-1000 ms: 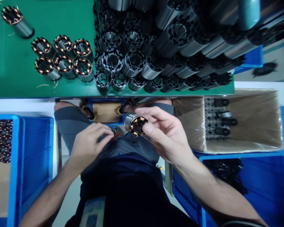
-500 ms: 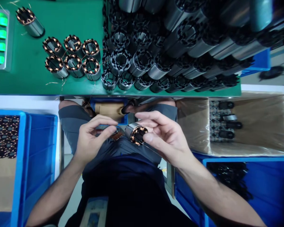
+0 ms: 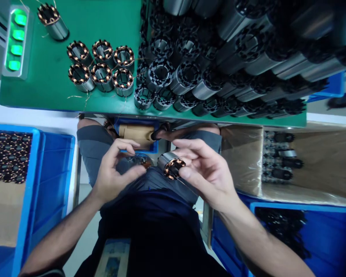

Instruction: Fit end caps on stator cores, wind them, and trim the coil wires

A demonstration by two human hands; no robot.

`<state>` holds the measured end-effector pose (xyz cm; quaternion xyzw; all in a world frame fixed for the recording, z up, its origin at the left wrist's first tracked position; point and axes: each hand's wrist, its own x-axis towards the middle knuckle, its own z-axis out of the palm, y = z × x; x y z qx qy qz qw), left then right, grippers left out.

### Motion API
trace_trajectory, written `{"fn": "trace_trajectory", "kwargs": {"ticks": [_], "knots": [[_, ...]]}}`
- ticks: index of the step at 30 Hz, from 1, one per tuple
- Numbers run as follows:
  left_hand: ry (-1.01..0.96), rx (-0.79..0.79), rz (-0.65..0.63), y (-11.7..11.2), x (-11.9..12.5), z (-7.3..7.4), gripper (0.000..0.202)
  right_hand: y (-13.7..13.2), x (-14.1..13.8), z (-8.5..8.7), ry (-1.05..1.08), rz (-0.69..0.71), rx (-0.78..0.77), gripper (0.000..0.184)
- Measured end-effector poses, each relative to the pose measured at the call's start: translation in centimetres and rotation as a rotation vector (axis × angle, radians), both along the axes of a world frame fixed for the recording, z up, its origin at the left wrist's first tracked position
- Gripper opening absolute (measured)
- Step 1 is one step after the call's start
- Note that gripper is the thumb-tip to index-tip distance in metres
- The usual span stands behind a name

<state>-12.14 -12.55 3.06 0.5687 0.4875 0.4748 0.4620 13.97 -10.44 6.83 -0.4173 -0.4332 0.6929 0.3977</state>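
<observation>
Between thumb and fingers, my right hand (image 3: 209,173) grips a motor stator (image 3: 170,164), a steel cylinder with copper windings and black insulation on the end turned toward me. A thin wire trails from its lower side. My left hand (image 3: 118,169) is to its left, thumb and fingers parted and nothing between them. Just beyond the left fingers, above my lap, lies a round transparent dish (image 3: 142,158) with something copper-coloured in it, partly hidden by that hand.
Several wound stators (image 3: 101,72) stand on the green bench (image 3: 109,102), beside stacked unwound cores (image 3: 161,73). A green-lit box (image 3: 17,42) sits at far left. Blue crates (image 3: 53,169) flank me; a lined carton (image 3: 320,165) and a crate of black parts (image 3: 279,221) are at right.
My left thumb and fingers have spread apart. The right hand keeps its hold on the stator. The whole scene has shifted a little to the right as the camera turned.
</observation>
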Motion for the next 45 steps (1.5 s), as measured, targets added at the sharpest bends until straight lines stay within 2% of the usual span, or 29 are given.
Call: {"fn": "trace_trajectory", "kwargs": {"ticks": [2, 3, 4, 6, 9, 11, 13, 16, 18, 20, 22, 25, 28, 32, 34, 36, 39, 41, 45], "knots": [[0.111, 0.184, -0.038, 0.0, -0.2, 1.1, 0.075, -0.1, -0.3, 0.1, -0.041, 0.018, 0.009, 0.049], [0.158, 0.245, -0.068, 0.0, -0.1, 1.9, 0.086, -0.1, -0.5, 0.2, -0.052, 0.042, 0.005, 0.05], [0.201, 0.283, -0.087, 0.0, 0.0, 2.7, 0.088, -0.1, -0.7, 0.2, -0.055, 0.072, 0.0, 0.051], [0.276, 0.324, -0.097, 0.2, 0.2, 4.0, 0.08, -0.1, -1.2, 0.3, -0.049, 0.129, -0.009, 0.053], [0.327, 0.374, -0.113, 0.4, 0.3, 4.8, 0.077, 0.2, -1.6, 0.6, -0.099, 0.143, 0.078, 0.051], [0.355, 0.413, -0.132, 0.4, 0.3, 4.7, 0.069, 0.6, -1.7, 0.9, -0.181, 0.111, 0.233, 0.034], [0.4, 0.454, -0.126, 0.5, 0.4, 4.6, 0.049, 1.0, -1.5, 0.9, -0.241, 0.073, 0.344, 0.016], [0.434, 0.484, -0.008, 0.5, 0.5, 4.5, 0.028, 1.3, -1.2, 0.6, -0.231, -0.092, 0.294, 0.02], [0.439, 0.466, 0.095, 0.5, 0.5, 4.7, 0.027, 1.2, -1.0, 0.3, -0.21, -0.269, 0.246, 0.03], [0.451, 0.434, 0.14, 0.6, 0.4, 5.0, 0.028, 0.7, -1.0, 0.2, -0.235, -0.349, 0.277, 0.029], [0.451, 0.421, 0.152, 0.6, 0.4, 5.2, 0.029, 0.2, -1.5, 0.3, -0.287, -0.273, 0.392, 0.019], [0.44, 0.407, 0.124, 0.6, 0.4, 5.2, 0.031, -0.4, -2.4, 0.7, -0.313, -0.139, 0.554, 0.018], [0.435, 0.396, 0.105, 0.6, 0.5, 5.1, 0.032, -0.1, -2.7, 0.8, -0.338, -0.133, 0.607, 0.009], [0.417, 0.363, 0.064, 0.7, 0.7, 4.9, 0.036, 0.4, -2.3, 0.7, -0.377, -0.17, 0.625, 0.011], [0.411, 0.353, 0.01, 0.7, 1.0, 4.7, 0.034, 0.2, -2.4, 0.6, -0.367, -0.242, 0.563, 0.011], [0.414, 0.391, 0.01, 0.8, 1.5, 4.6, 0.03, -0.3, -3.0, 0.4, -0.298, -0.306, 0.371, 0.016], [0.459, 0.479, 0.078, 0.9, 2.0, 4.2, 0.028, -1.2, -4.4, -0.1, -0.047, -0.226, 0.029, 0.041], [0.509, 0.522, 0.098, 1.1, 2.1, 3.8, 0.03, -1.8, -5.2, -0.4, 0.099, -0.154, -0.084, 0.052], [0.622, 0.628, 0.084, 1.3, 2.2, 2.6, 0.031, -2.4, -5.9, -0.7, 0.118, -0.22, -0.129, 0.018]]}}
